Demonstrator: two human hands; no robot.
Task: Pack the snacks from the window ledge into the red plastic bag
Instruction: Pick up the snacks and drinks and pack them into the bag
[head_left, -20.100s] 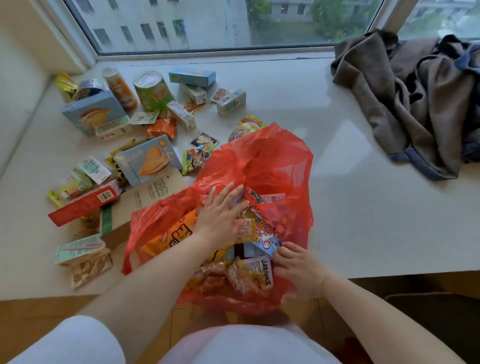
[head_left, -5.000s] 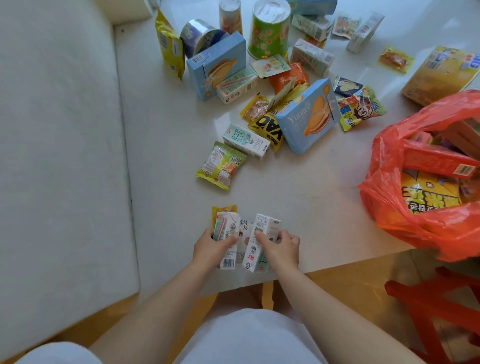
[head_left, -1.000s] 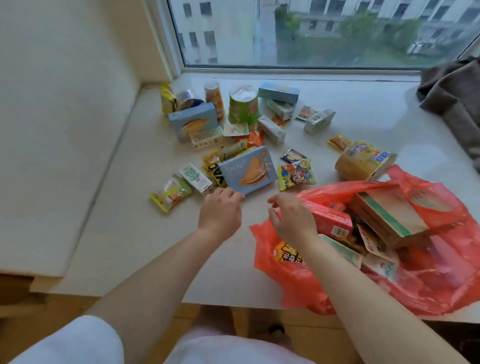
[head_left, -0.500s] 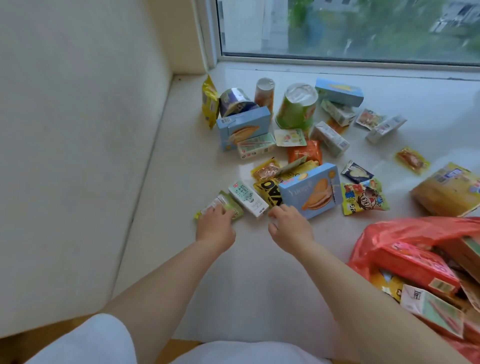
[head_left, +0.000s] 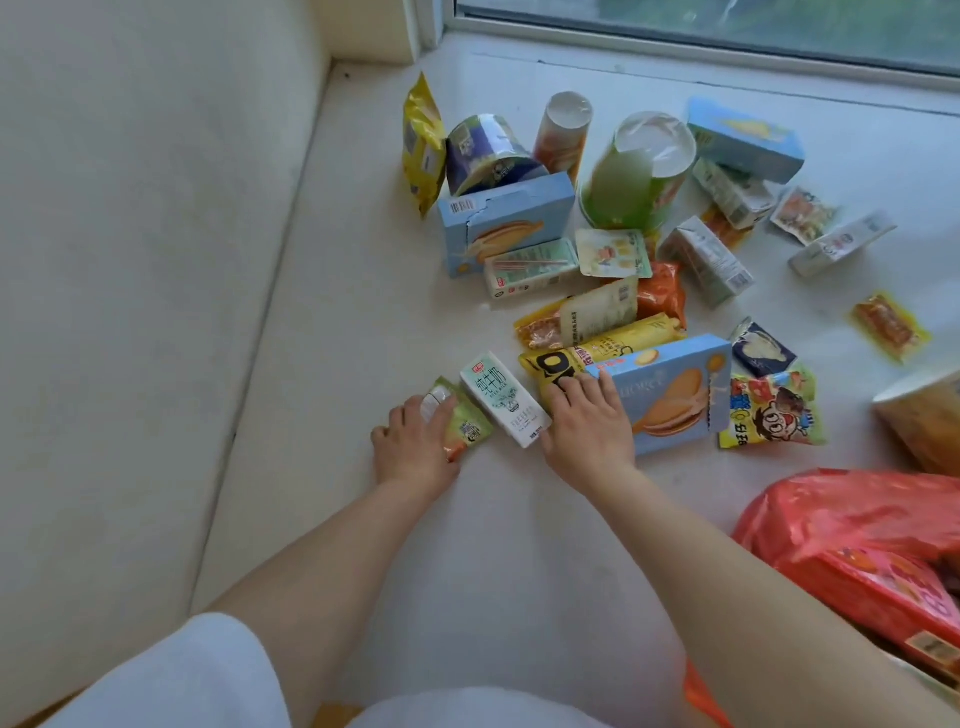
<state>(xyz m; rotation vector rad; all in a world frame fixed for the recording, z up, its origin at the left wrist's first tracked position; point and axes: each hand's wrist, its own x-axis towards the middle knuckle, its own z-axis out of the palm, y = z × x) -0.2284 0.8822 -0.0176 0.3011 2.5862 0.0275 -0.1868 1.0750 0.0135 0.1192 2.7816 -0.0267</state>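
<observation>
Gathering another handful: the left hand (head_left: 415, 451) has its fingers pressed on a green packet (head_left: 464, 422), the right hand (head_left: 587, 429) lies flat over a yellow packet (head_left: 549, 370) and blue box (head_left: 670, 392) (nothing lifted). Next both loads need gripping and carrying to the red plastic bag (head_left: 852, 525) at four o'clock, with plenty of snacks left at twelve.

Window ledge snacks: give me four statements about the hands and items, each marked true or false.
1. The left hand rests on a small green packet. True.
2. The white milk carton stands upright. False: it lies flat between the two hands.
3. The right hand touches the yellow and black packet beside the blue biscuit box. True.
4. The red plastic bag lies left of both hands. False: it lies at the right edge of the view.
</observation>
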